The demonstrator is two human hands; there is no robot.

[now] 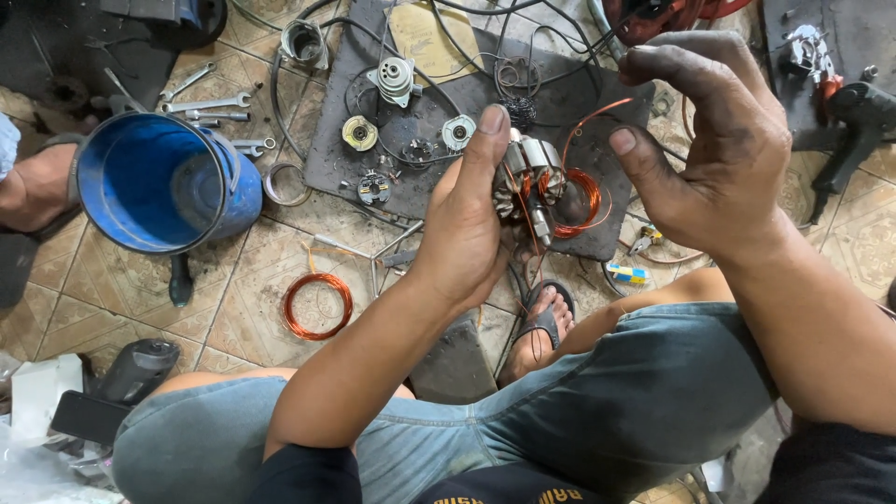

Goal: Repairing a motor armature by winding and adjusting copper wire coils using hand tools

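My left hand (462, 229) grips a small metal motor armature (527, 173) with copper wire wound in its slots, thumb up along its side. A loop of copper wire (581, 201) hangs off the armature's right side. My right hand (714, 140) hovers just right of it, fingers curled, pinching a thin strand of the copper wire (597, 114) that runs up from the armature. Both hands are grimy. My knees in blue jeans are below.
A blue bucket (159, 182) lies left on the tiled floor, wrenches (210, 105) beyond it. A dark mat (448, 131) holds several motor parts. A copper wire coil (317, 305) lies near my knee. Power tools sit at far right (854, 112) and lower left (135, 369). Another person's foot (37, 187) is left.
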